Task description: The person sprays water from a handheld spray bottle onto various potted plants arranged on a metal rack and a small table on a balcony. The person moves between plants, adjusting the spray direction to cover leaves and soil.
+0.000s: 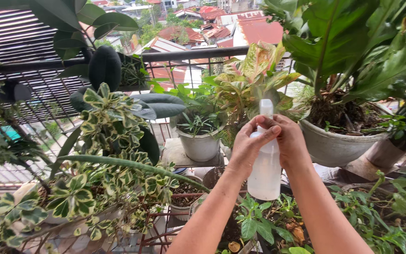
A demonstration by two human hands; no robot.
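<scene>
Two hands wrapped around one white spray bottle, held up just right of centre in the view. The left hand comes in from 7 o'clock and its fingers curl over the neck, right below the nozzle. The right hand comes up from 5 o'clock and grips the same neck from the other side, fingers closed tight on it. The bottle is upright, body hanging free below both hands.

Plants all around. At 9 o'clock from the bottle there's a variegated green-and-cream shrub. At 11 o'clock sits a small grey pot with a spiky little plant. At 2 o'clock is a big pale bowl planter with broad dark leaves. Behind everything runs a metal railing.
</scene>
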